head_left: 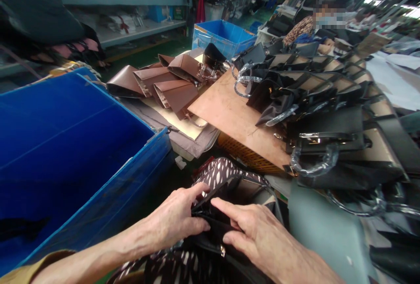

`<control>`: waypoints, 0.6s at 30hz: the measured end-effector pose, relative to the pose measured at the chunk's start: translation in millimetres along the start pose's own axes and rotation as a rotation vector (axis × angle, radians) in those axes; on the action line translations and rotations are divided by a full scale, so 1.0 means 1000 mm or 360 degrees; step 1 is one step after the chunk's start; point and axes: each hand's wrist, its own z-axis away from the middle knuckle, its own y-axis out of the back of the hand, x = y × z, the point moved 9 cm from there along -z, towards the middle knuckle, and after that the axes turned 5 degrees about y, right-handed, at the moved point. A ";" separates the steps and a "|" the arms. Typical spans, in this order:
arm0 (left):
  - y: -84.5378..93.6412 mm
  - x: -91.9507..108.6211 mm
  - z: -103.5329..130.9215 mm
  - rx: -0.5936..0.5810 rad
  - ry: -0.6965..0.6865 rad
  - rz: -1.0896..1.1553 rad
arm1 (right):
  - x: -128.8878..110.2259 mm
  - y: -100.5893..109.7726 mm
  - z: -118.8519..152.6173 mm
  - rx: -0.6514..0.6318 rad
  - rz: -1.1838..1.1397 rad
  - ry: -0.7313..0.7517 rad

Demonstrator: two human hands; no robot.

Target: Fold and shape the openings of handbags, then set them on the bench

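A black handbag (238,190) rests on my lap, its mouth spread wide and a beige lining showing inside. My left hand (179,214) grips the bag's near left edge, with thumb and forefinger on either side of the black material. Across from it, my right hand (254,229) is closed on the same black material, forefinger stretched toward the opening and thumb below. A small gold zipper pull (222,250) hangs just under my right thumb. Spotted brown-and-white cloth (218,172) covers my legs beneath the bag. The fingers partly hide the bag's inside.
To the left stands a large blue bin (98,144). Brown bags (175,93) lie on a padded stand ahead. Several black bags with plastic-wrapped handles (315,159) crowd a wooden board (223,100) at right. A smaller blue bin (213,39) and co-workers are farther back.
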 end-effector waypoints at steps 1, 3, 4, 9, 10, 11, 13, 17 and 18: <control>-0.001 0.000 0.000 -0.0014 -0.0009 0.0002 | 0.000 -0.002 0.000 -0.0025 0.0022 -0.0001; -0.001 0.002 0.000 -0.0028 -0.0027 -0.0001 | 0.001 -0.007 -0.001 -0.0085 0.0068 -0.0007; -0.001 0.002 0.000 -0.0029 -0.0030 -0.0002 | 0.002 -0.009 -0.001 -0.0100 0.0085 -0.0010; -0.003 0.001 0.001 -0.0023 0.0020 -0.0008 | 0.004 -0.019 0.001 -0.0240 0.0042 -0.0024; -0.003 0.001 0.001 -0.0024 0.0021 -0.0008 | 0.004 -0.020 0.001 -0.0284 0.0009 -0.0002; -0.004 0.001 0.001 -0.0022 0.0021 -0.0007 | 0.003 -0.020 0.001 -0.0305 -0.0027 0.0032; -0.004 0.000 0.001 -0.0014 0.0028 -0.0013 | 0.002 -0.012 -0.002 -0.0225 -0.0098 0.0082; -0.004 -0.002 0.000 0.0009 0.0038 -0.0038 | 0.009 0.006 -0.008 0.0061 -0.0196 0.0041; -0.003 -0.001 0.001 0.0010 0.0033 -0.0038 | 0.010 0.008 -0.009 0.0108 -0.0175 0.0022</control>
